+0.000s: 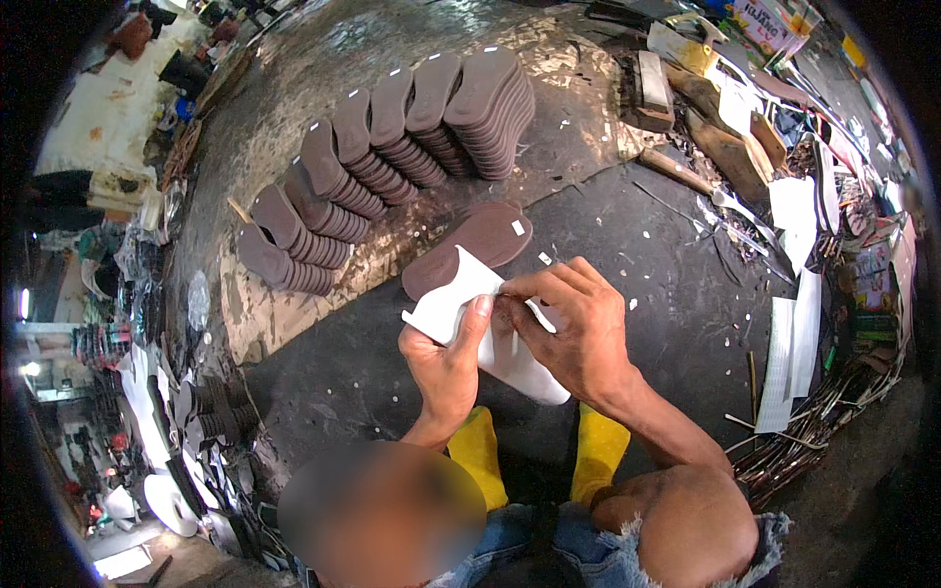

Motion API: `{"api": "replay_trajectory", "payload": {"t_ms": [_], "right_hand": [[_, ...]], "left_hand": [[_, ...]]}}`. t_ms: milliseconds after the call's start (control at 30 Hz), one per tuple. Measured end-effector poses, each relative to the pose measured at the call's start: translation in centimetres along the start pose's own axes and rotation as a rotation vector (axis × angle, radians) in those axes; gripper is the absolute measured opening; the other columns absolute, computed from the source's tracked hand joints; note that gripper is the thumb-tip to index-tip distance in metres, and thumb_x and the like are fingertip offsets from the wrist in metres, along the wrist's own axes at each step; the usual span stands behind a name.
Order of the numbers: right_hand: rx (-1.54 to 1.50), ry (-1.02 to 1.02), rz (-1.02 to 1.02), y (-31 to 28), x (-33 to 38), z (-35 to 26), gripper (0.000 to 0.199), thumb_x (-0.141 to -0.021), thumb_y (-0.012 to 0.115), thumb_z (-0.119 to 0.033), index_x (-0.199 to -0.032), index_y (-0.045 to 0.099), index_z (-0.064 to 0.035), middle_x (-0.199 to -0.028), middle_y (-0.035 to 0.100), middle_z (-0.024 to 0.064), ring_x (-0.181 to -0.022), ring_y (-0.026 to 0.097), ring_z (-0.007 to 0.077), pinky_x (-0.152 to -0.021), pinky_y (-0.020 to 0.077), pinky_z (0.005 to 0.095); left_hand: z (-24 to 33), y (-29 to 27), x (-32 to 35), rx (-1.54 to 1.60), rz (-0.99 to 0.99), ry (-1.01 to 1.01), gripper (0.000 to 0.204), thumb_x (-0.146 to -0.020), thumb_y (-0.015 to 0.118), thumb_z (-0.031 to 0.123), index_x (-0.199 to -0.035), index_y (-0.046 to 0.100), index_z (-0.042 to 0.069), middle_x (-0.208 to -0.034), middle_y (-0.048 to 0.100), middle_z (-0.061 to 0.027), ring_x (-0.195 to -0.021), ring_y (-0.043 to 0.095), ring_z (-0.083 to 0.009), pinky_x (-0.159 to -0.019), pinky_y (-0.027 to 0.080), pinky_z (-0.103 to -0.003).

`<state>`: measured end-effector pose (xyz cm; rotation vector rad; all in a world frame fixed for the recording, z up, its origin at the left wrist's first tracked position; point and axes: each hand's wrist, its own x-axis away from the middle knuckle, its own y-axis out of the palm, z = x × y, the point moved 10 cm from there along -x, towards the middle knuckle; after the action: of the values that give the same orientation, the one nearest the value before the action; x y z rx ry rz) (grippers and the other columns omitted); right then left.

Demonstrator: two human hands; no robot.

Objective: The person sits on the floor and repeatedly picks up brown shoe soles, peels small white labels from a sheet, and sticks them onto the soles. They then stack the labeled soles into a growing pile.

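My left hand [443,372] grips a curled white sheet [446,304], its thumb pressed on top. My right hand [578,328] is closed in a pinch at the sheet's upper right part; what lies between its fingertips is too small to make out. The lower end of the sheet hangs toward my feet. Just beyond, partly covered by the sheet, dark brown shoe soles [436,267] lie on the black floor mat [333,377]. A small white label [519,228] sits at the far end of one sole.
Several stacks of brown soles [490,98] stand in a curved row at the far left, some topped with small white labels. A hammer [686,174], wood blocks [652,83] and white strips [776,367] lie to the right. Yellow footwear [600,446] covers my feet.
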<state>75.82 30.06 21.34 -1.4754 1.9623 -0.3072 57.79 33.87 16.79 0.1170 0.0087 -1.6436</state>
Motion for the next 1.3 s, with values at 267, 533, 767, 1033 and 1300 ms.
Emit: {"api": "replay_trajectory", "payload": {"t_ms": [267, 533, 767, 1033, 1300], "right_hand": [[-0.023, -0.059, 0.116, -0.8, 0.2, -0.4, 0.033, -0.085, 0.087, -0.010, -0.116, 0.078, -0.0102, -0.108, 0.075, 0.0082, -0.099, 0.067, 0.0313, -0.087, 0.0555, 0.0446], [-0.018, -0.127, 0.081, 1.2, 0.8, -0.6, 0.055, -0.083, 0.088, 0.000, -0.135, 0.073, -0.0091, -0.109, 0.080, 0.0030, -0.086, 0.067, 0.0224, -0.074, 0.0580, 0.0368], [-0.246, 0.005, 0.228, -0.9, 1.2, 1.2, 0.073, -0.086, 0.086, 0.007, -0.152, 0.057, -0.0032, -0.121, 0.077, 0.0150, -0.105, 0.078, 0.0223, -0.092, 0.0649, 0.0377], [-0.103, 0.007, 0.061, 1.3, 1.8, 0.6, 0.092, -0.081, 0.088, 0.010, -0.163, 0.049, -0.0093, -0.121, 0.072, 0.0137, -0.103, 0.079, 0.0238, -0.089, 0.0663, 0.0376], [-0.057, -0.075, 0.105, 1.1, 1.7, 0.7, 0.085, -0.083, 0.089, 0.005, -0.159, 0.053, -0.0078, -0.110, 0.072, 0.0103, -0.099, 0.076, 0.0235, -0.084, 0.0657, 0.0371]], "left_hand": [[-2.4, -0.4, -0.5, 0.128, 0.084, -0.163, 0.018, -0.105, 0.079, 0.014, -0.116, 0.080, 0.000, -0.105, 0.080, -0.0026, -0.095, 0.071, -0.0085, -0.082, 0.055, -0.029], [-1.4, 0.0, 0.0, 0.023, 0.023, -0.079, 0.021, -0.108, 0.075, 0.014, -0.121, 0.079, -0.002, -0.109, 0.080, -0.0046, -0.098, 0.071, -0.0089, -0.084, 0.056, -0.029], [-3.5, -1.0, -0.2, 0.127, 0.057, -0.182, 0.030, -0.112, 0.069, 0.019, -0.133, 0.069, -0.003, -0.127, 0.073, -0.0102, -0.114, 0.070, -0.0179, -0.098, 0.056, -0.037], [-1.5, 0.1, 0.1, -0.131, -0.030, -0.042, 0.026, -0.107, 0.077, 0.015, -0.126, 0.073, -0.002, -0.112, 0.077, -0.0064, -0.102, 0.071, -0.0143, -0.090, 0.056, -0.033], [-2.3, 0.8, -0.1, 0.041, -0.015, -0.128, 0.022, -0.101, 0.082, 0.008, -0.120, 0.078, -0.002, -0.107, 0.079, -0.0051, -0.094, 0.073, -0.0124, -0.083, 0.059, -0.031]]}}
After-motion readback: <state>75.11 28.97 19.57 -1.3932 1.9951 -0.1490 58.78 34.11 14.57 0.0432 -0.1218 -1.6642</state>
